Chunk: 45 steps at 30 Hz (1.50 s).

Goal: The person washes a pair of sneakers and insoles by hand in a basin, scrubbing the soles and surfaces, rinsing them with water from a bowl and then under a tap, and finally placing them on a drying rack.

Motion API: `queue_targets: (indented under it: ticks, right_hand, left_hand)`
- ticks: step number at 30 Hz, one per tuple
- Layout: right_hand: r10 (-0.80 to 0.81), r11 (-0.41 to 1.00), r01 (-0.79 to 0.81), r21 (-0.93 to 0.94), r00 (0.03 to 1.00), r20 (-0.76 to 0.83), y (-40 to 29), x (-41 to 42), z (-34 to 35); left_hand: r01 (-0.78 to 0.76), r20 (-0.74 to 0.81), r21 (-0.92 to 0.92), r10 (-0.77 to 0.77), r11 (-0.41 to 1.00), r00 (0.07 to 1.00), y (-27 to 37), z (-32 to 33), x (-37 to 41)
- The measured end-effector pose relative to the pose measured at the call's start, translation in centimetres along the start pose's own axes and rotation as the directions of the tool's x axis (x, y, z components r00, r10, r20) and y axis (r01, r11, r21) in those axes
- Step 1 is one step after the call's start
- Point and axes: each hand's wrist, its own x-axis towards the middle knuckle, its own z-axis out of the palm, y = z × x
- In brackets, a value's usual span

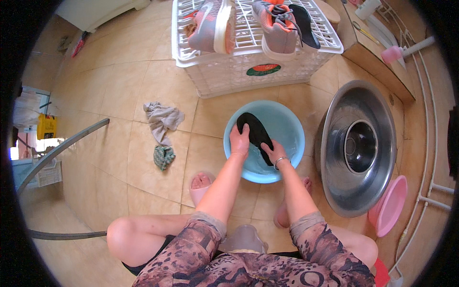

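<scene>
Between my two hands is a black shoe insole point(255, 134), held slantwise over a light blue plastic basin point(229, 168) with water in it. My left hand point(239, 140) grips the wider upper end, thumb on top. Around the narrower lower end closes my right hand point(275, 152), with a bracelet at the wrist. The fingers under the insole are hidden. Whether the insole's lower end touches the water I cannot tell.
Ahead stands a white plastic crate point(215, 79) bearing two grey-and-orange sneakers point(281, 36) and another black insole point(304, 27). To the right are a large metal basin point(333, 172) and a pink basin point(392, 208). Left lie a grey cloth point(163, 118) and a green cloth point(164, 158).
</scene>
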Motion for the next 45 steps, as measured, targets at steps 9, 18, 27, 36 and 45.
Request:
queue_targets:
  ticks: [9, 18, 27, 36, 45]
  right_hand:
    - [0.235, 0.927, -0.172, -0.334, 0.959, 0.16, 0.1, -0.4, 1.3]
    - [-0.025, 0.995, 0.028, -0.1, 0.999, 0.034, -10.5, -8.8, -13.2]
    - [-0.379, 0.905, 0.413, -0.104, 0.669, -0.639, -15.6, -3.1, -24.2]
    - [-0.031, 0.897, 0.229, 0.379, 0.886, -0.463, -20.7, 7.3, -27.0]
    - [-0.007, 0.902, 0.034, 0.431, 0.998, -0.063, -12.0, -0.5, -9.5]
  left_hand:
    - [0.156, -0.137, 0.633, -0.089, 0.758, 0.987, 0.1, 0.3, -1.4]
    - [0.639, 0.283, 0.033, -0.62, 0.769, 0.732, 2.0, -0.6, -4.2]
    - [0.231, 0.25, 0.494, -0.391, 0.838, 0.886, 3.6, -1.7, -4.6]
    - [-0.714, 0.57, 0.699, -0.628, 0.031, 0.531, 5.1, -2.0, -8.4]
    - [-0.069, -0.08, 0.631, 0.153, 0.773, 0.985, 6.2, -9.9, -1.9]
